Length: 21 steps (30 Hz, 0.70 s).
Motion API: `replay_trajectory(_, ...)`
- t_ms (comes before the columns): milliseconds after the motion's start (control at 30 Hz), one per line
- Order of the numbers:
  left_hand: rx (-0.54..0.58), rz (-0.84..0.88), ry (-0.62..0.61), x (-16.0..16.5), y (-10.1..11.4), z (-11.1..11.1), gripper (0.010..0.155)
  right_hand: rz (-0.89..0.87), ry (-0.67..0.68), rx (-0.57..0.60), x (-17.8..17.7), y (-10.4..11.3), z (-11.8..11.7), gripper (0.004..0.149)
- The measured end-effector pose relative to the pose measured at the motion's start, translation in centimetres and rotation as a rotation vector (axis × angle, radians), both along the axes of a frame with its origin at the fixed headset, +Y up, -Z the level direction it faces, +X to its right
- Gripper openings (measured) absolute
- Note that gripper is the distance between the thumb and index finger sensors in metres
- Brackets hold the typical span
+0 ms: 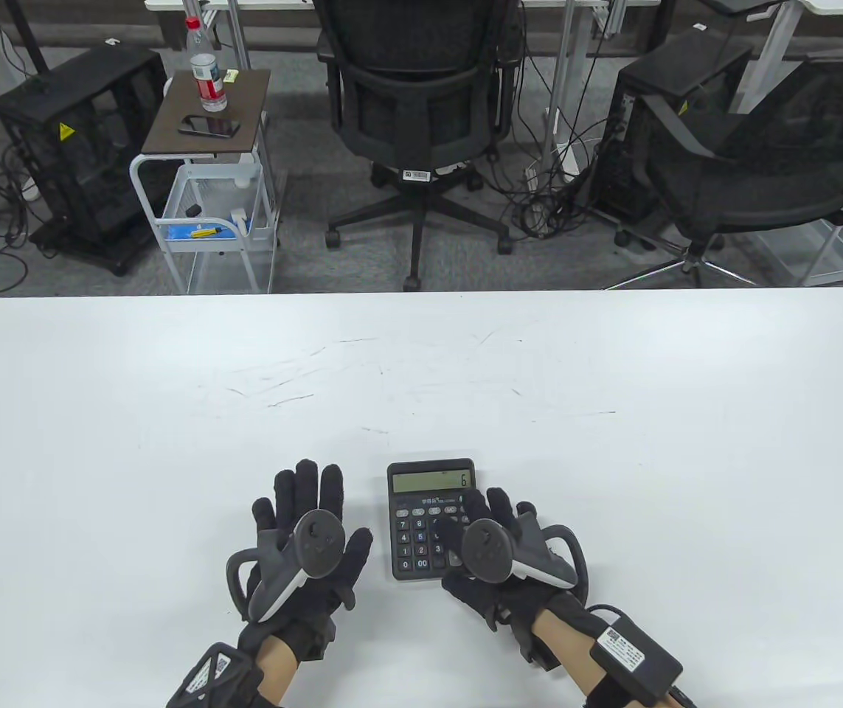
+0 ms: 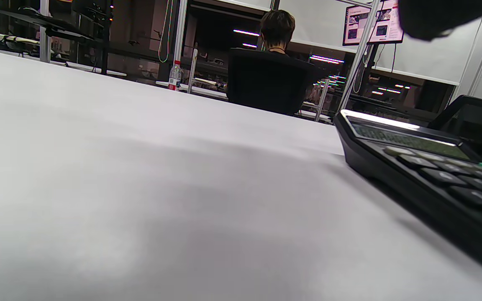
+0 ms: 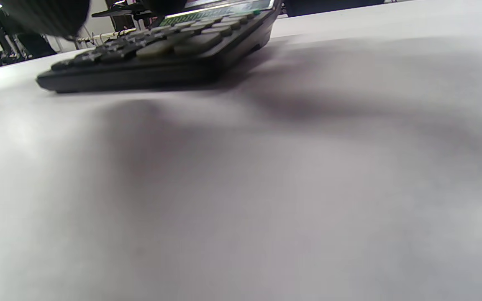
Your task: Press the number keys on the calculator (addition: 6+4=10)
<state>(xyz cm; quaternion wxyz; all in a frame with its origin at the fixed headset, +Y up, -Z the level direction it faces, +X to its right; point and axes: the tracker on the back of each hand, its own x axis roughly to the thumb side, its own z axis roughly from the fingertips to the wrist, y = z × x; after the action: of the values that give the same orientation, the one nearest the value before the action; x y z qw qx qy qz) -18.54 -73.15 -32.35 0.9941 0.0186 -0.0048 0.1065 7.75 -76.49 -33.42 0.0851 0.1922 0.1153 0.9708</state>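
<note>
A black calculator (image 1: pixel 421 516) lies on the white table (image 1: pixel 421 369) near the front edge, its display showing 6. It also shows in the left wrist view (image 2: pixel 425 167) and in the right wrist view (image 3: pixel 161 50). My left hand (image 1: pixel 310 531) lies flat on the table to the calculator's left, fingers spread, holding nothing. My right hand (image 1: pixel 495 546) is over the calculator's right side, fingers extended across the right key columns. Which key a fingertip touches is hidden by the hand and its tracker.
Beyond the table's far edge stand two black office chairs (image 1: pixel 414 110), a small white cart (image 1: pixel 207 184) with a bottle and a phone, and a black cabinet (image 1: pixel 74 147). Cables lie on the floor.
</note>
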Motion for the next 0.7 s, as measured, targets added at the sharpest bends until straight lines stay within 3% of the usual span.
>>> replay_trajectory(700, -0.012, 0.002, 0.008, -0.3, 0.0, 0.13, 0.086, -0.06, 0.055, -0.066, 0.99, 0.66, 0.94, 0.063)
